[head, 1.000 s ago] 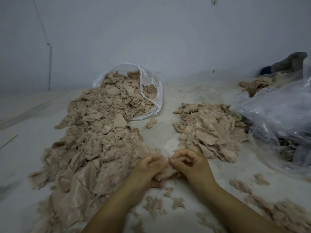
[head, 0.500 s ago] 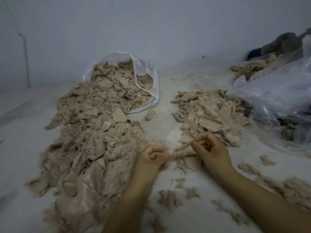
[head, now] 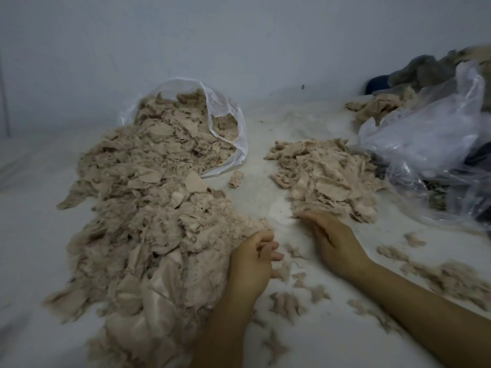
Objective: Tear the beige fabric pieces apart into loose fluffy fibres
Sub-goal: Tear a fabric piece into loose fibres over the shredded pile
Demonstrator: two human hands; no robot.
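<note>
A large heap of torn beige fabric and fluffy fibres (head: 148,221) runs down the left side and spills out of a clear plastic bag (head: 225,123). A smaller pile of beige fabric pieces (head: 326,176) lies to the right of centre. My left hand (head: 252,264) rests against the near right edge of the large heap, its fingers loosely curled; a small tuft of fibre (head: 285,269) lies just beside them. My right hand (head: 332,237) reaches forward with its fingers stretched out, and the fingertips touch the near edge of the smaller pile.
Small beige scraps (head: 287,301) are scattered over the white surface (head: 265,197) between and in front of my hands, with more fluff (head: 446,277) at the right. A crumpled clear plastic bag (head: 430,144) lies at the right, with dark cloth (head: 425,70) behind it.
My hands have parted after pulling a piece between them. The left moved to the big heap's edge, and the right opened and reached out to the smaller pile.
</note>
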